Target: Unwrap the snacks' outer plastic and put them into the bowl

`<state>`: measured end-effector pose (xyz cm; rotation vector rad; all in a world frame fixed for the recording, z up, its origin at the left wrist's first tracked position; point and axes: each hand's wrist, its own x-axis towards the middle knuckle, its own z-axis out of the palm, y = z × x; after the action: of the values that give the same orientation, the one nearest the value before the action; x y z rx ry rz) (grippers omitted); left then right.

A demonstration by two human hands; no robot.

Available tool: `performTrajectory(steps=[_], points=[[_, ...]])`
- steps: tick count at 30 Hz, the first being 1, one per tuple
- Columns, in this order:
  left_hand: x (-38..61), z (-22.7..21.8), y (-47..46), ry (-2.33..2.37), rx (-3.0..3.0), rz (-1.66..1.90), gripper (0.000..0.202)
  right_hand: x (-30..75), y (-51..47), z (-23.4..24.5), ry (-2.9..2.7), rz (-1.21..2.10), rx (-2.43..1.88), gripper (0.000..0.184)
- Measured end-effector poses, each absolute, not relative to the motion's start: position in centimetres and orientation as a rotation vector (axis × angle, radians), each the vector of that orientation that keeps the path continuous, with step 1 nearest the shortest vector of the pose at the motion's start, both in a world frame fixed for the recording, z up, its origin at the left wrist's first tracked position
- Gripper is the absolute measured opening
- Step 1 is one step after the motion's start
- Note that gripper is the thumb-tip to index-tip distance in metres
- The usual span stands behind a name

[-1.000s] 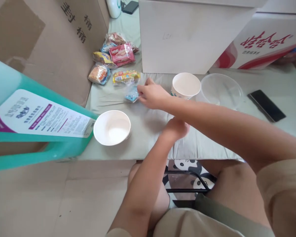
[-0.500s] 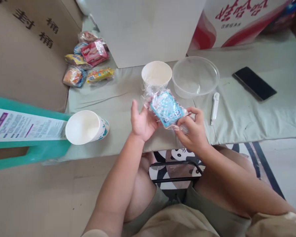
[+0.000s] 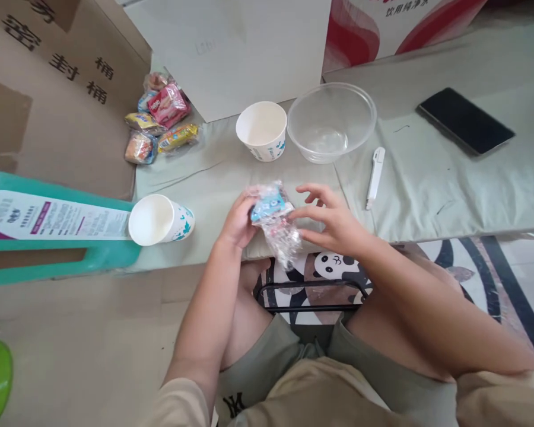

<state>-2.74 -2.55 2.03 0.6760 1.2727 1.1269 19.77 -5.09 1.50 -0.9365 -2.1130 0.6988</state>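
1. Plastic-wrapped blue packet point(image 3: 267, 204) is held above the near edge of the cloth-covered bench point(image 3: 427, 196), its crumpled clear film point(image 3: 285, 242) hanging toward the lap.
2. Left hand point(image 3: 241, 220) is curled closed round the packet's side, gripping it; right hand point(image 3: 334, 224) is empty and loosely open, fingers spread beside the film, contact unclear.
3. Step in hand, as I judge it: steadying the packet while the right hand works at its wrapping. A further move there would call for a firm left hold and a light right-hand pinch on loose film.
4. Beyond stand a paper cup point(image 3: 267, 147) and clear plastic bowl point(image 3: 327, 133); another paper cup point(image 3: 181, 224) is leftward.
5. Farther out: white utility knife point(image 3: 374, 178), wrapped snacks point(image 3: 169, 105), smartphone point(image 3: 466, 120).
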Motion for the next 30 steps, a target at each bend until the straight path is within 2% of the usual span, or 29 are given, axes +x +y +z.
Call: performTrajectory(steps=[2, 10, 11, 14, 15, 16, 19, 21, 23, 26, 30], points=[[-2.5, 1.4, -2.7, 1.243, 0.829, 1.0, 0.011, 18.9, -4.7, 0.6, -2.092, 0.646, -0.903, 0.011], [-2.9, 0.3, -2.3, 1.238, 1.633, 0.802, 0.025, 17.2, -2.9, -1.3, -1.812, 0.635, -0.968, 0.018], [-2.8, 0.1, -2.3, 1.231, 1.692, 0.79, 0.033, 17.1, -2.6, -1.4, -1.784, 0.627, -1.006, 0.019], [-2.2, -0.2, -2.6, 1.265, 1.823, 0.779, 0.076, 16.7, -2.2, -1.3, -1.703, 0.638, -1.155, 0.02], [-1.9, -0.3, -2.6, 1.288, 1.847, 0.785, 0.082, 16.6, -2.2, -1.2, -1.682, 0.657, -1.206, 0.019], [-1.7, -0.3, -2.6, 1.312, 1.856, 0.797, 0.082, 16.5, -2.2, -1.1, -1.671, 0.685, -1.247, 0.017], [-1.3, -0.3, -2.3, 1.35, 1.749, 0.906, 0.053, 17.1, -2.5, -0.4, -1.675, 0.775, -1.247, 0.011], [-1.5, 0.0, -2.0, 1.303, 1.473, 1.014, 0.04, 18.3, -2.9, 0.3, -1.683, 0.742, -1.169, 0.008], [-1.9, 0.5, -1.7, 1.178, 1.096, 1.056, 0.038, 20.1, -3.4, 0.9, -1.665, 0.579, -1.169, 0.005], [-2.4, 1.4, -1.7, 0.993, 0.706, 1.035, 0.039, 23.4, -3.7, 1.3, -1.564, 0.273, -1.427, 0.004], [-2.0, 2.0, -1.9, 0.936, 0.625, 1.057, 0.041, 26.9, -3.1, 0.6, -1.514, 0.246, -1.875, 0.017]])
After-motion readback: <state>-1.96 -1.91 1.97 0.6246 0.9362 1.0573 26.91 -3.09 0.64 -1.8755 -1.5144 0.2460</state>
